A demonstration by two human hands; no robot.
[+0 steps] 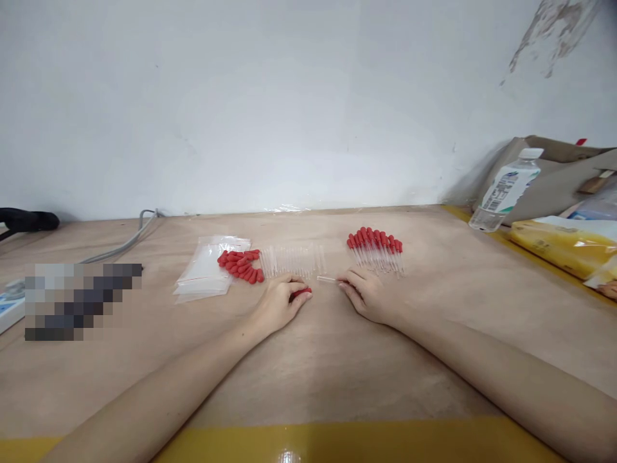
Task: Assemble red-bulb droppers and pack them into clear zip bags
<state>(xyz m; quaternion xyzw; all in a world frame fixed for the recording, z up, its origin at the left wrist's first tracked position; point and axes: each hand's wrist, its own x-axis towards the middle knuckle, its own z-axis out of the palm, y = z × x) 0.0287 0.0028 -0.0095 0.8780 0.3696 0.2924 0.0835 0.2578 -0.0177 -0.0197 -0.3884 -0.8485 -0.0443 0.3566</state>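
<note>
My left hand [282, 301] rests on the table with its fingers pinched round a red rubber bulb [301, 293]. My right hand [365, 294] pinches the end of a clear glass tube [326, 279] that points left toward the bulb. Behind my left hand lie a pile of loose red bulbs [240, 264] and a row of clear glass tubes [294, 259]. Behind my right hand sits a bunch of droppers with red bulbs fitted [376, 247].
A stack of clear plastic bags [208, 274] lies left of the red bulbs. A grey cable [126, 242] runs along the back left. At the right stand a plastic bottle [504, 190], a cardboard box [559, 170] and a yellow packet [562, 244].
</note>
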